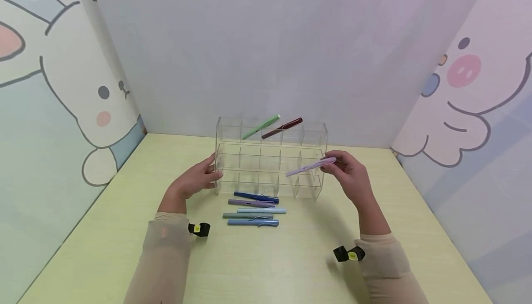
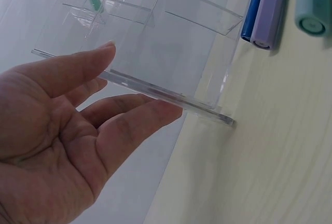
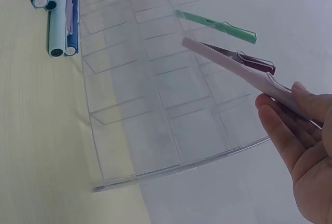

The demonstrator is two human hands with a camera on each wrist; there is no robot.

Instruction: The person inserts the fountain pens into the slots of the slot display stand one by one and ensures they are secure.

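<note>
A clear acrylic pen organizer point(image 1: 270, 161) with tiered compartments stands on the table. My left hand point(image 1: 198, 178) holds its left side panel, thumb on one face and fingers on the other, as the left wrist view shows. In my right hand point(image 1: 348, 174), a pale lilac pen point(image 1: 309, 167) is pinched near one end, its other end pointing left over the organizer's right front part. A green pen point(image 1: 261, 127) and a dark red pen point(image 1: 282, 128) lean in the top tier. From the right wrist, the lilac pen point(image 3: 233, 68) partly covers the dark red pen point(image 3: 257, 63).
Several pens lie in a loose stack of rows before the organizer, among them a navy pen point(image 1: 256, 197), a purple pen point(image 1: 251, 203), a pale blue pen point(image 1: 262, 210), a grey-green pen point(image 1: 248, 215) and a blue pen point(image 1: 252, 222). A grey wall point(image 1: 266, 63) rises behind the table.
</note>
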